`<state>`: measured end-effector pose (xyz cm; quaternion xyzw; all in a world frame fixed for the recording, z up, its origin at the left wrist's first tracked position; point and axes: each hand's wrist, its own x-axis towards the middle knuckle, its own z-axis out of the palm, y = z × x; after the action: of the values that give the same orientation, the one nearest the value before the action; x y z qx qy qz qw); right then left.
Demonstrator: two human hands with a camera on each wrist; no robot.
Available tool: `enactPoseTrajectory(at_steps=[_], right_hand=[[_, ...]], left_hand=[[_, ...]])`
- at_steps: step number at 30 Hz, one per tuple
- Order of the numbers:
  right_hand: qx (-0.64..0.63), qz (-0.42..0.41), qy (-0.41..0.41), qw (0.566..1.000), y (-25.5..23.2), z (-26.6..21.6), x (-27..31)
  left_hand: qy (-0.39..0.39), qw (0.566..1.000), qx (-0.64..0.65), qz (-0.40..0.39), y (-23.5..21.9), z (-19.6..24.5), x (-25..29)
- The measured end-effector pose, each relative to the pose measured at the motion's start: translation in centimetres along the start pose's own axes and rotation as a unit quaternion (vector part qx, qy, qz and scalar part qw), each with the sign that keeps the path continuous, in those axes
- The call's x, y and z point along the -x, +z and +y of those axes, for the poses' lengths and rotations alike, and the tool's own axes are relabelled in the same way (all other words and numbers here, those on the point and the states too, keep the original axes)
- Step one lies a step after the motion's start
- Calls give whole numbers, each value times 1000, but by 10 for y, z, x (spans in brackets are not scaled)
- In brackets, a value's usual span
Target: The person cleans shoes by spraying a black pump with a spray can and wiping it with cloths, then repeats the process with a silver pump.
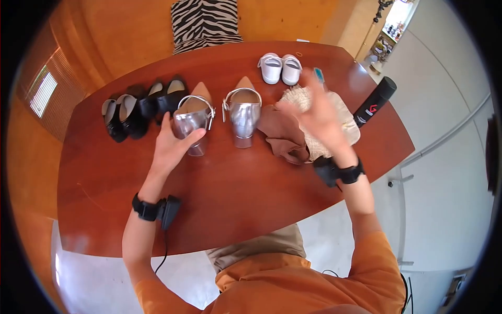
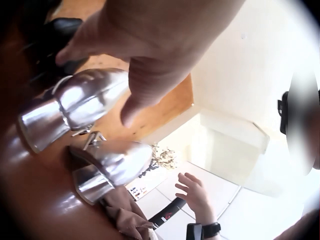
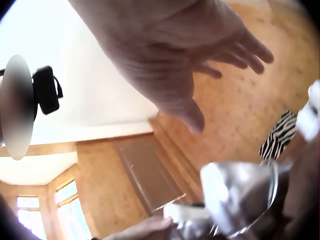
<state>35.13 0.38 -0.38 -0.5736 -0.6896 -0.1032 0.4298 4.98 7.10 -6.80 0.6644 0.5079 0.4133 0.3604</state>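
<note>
Two silver shoes with block heels and pointed beige toes stand side by side on the table, heels toward me. Beside the left silver shoe (image 1: 187, 124) is my left hand (image 1: 171, 147), its thumb and fingers spread around the heel end. The left wrist view shows that hand (image 2: 145, 55) with thumb and fingers wide apart over the shoe. Just right stands the other silver shoe (image 1: 244, 119), its strap hanging at the side. My right hand (image 1: 321, 119), blurred, is raised with fingers extended over a cream textured cloth (image 1: 345, 118). Nothing shows in its grasp in the right wrist view.
Black shoes (image 1: 132, 116) are grouped at the left of the table. Small white shoes (image 1: 271, 69) stand at the back. A brown cloth (image 1: 282, 135) lies beside the cream one, near a teal brush (image 1: 318, 75) and a black spray can (image 1: 374, 103). A zebra-patterned chair (image 1: 204, 23) stands behind.
</note>
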Motion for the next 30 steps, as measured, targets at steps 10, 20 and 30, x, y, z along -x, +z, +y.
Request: enactPoseTrajectory(at_steps=[10, 20, 30], right_hand=[[-33, 240, 454, 858, -76, 207, 36], [17, 161, 297, 941, -110, 130, 19], [-240, -146, 138, 950, -76, -16, 24]], left_hand=[[400, 910, -112, 0, 23, 123, 64], [396, 909, 13, -129, 70, 144, 45], [371, 876, 230, -203, 108, 185, 16]])
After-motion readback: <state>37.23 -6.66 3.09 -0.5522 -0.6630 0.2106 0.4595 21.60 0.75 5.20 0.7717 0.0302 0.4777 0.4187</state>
